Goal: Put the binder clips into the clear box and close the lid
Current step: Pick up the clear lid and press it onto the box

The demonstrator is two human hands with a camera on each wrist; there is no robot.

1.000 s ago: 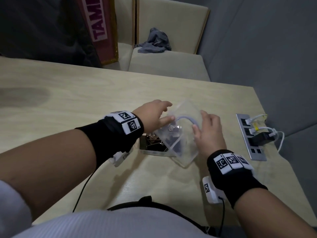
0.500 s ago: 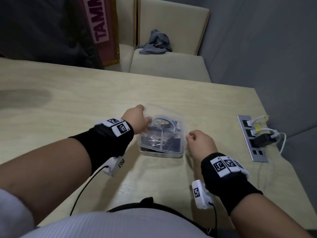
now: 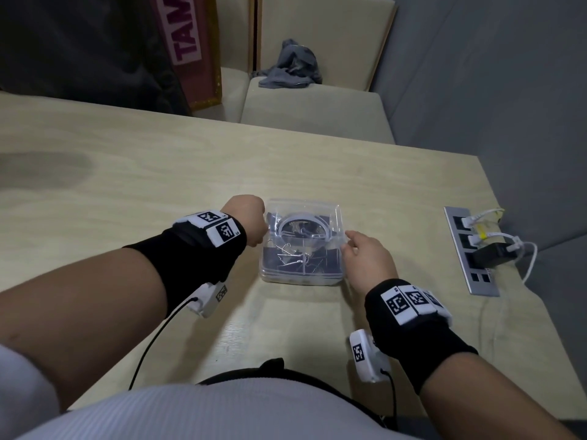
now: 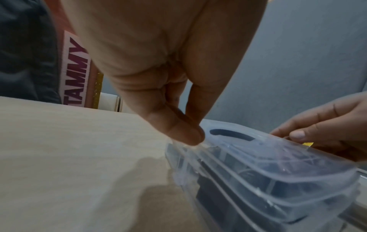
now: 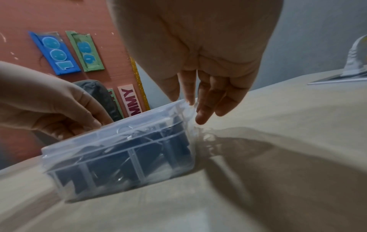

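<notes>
The clear box [image 3: 301, 274] stands on the wooden table [image 3: 158, 185] with its lid [image 3: 305, 214] lying down on it. Black binder clips [image 3: 298, 258] with silver handles show through the plastic inside. My left hand [image 3: 262, 223] is at the box's left edge, where thumb and finger [image 4: 178, 133] pinch the lid's rim. At the right edge my right hand [image 3: 346, 246] has its thumb and forefinger [image 5: 188, 97] on the lid's rim, and the other fingers point down beside the box wall [image 5: 139, 160].
A metal socket panel [image 3: 470, 252] with white cables and a black adapter is set into the table to the right of the box. Behind the table stands a cushioned bench with a grey cloth [image 3: 292, 68], and a lettered board [image 3: 187, 36] leans there.
A second ago both hands held the lid tilted up over the box. The lid has come down flat, and each hand has gone to a side edge of it.
</notes>
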